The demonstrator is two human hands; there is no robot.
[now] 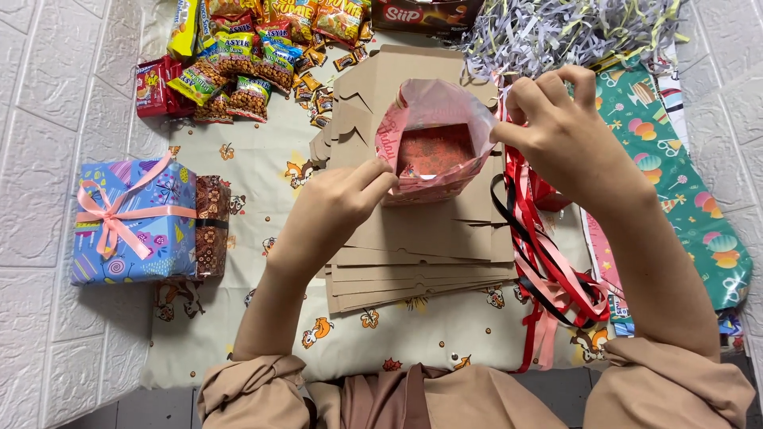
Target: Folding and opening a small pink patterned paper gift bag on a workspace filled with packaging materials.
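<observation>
**Head view: two hands hold a pink bag open over a stack of cardboard**

Head view, nearest first: tan sleeves, then both forearms reaching out over a cartoon-print cloth [262, 159] spread on the floor. The left hand [338, 208] pinches the near-left rim of a pink plastic bag [437, 143] with its fingers pressed together; the right hand [560, 131] pinches the far-right rim between thumb and forefinger. The bag is thus held open, sitting on a stack of flat brown cardboard sheets [421, 246], with a red patterned box [433, 149] inside. The film looks thin, light and crinkly, probably slippery and easy to tear, so the rim is the sensible place to grip.

Left lies a blue wrapped gift box [135, 222] with a pink bow, a dark patterned box touching it. Right of the stack, red, pink and black ribbons [548, 270] tangle beside green party-print wrapping paper [683, 183]. Farthest off: yellow, green and red snack packets [246, 56], a dark brown carton, and shredded grey-and-yellow paper [556, 32].
</observation>
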